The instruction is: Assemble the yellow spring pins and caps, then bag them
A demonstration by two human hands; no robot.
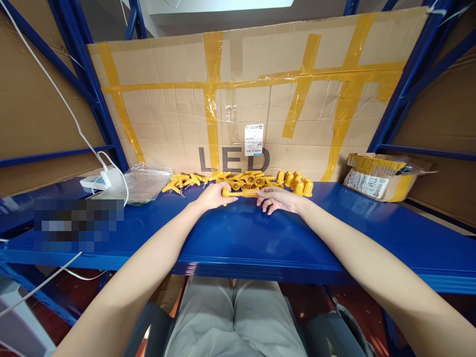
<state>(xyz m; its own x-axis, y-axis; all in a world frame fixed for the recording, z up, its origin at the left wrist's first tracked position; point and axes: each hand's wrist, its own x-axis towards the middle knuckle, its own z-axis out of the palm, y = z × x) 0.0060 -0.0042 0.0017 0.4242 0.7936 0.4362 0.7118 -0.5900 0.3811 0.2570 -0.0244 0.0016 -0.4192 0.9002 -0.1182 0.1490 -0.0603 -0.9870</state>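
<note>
Both my hands are over the blue tabletop, at the front of a row of yellow plastic parts. A long, thin yellow plastic piece [244, 194] lies level between them. My left hand [213, 196] is closed around its left end, which looks thicker. At the other end, the thumb and fingertips of my right hand [278, 199] pinch the piece, while the lower fingers hang loosely curled. Just behind are yellow funnel-shaped parts [259, 182] with round open mouths, some partly hidden by my hands. Yellow branched pieces [193, 179], with curly metal bits near them, lie to the left.
Yellow cup-shaped caps [308, 187] stand behind my right hand. An opened cardboard box [383, 178] sits at the right. Left are a clear plastic bag [148, 181], a white plug with cable [110, 177] and a blurred dark object [78, 225]. Taped cardboard [167, 114] walls the back.
</note>
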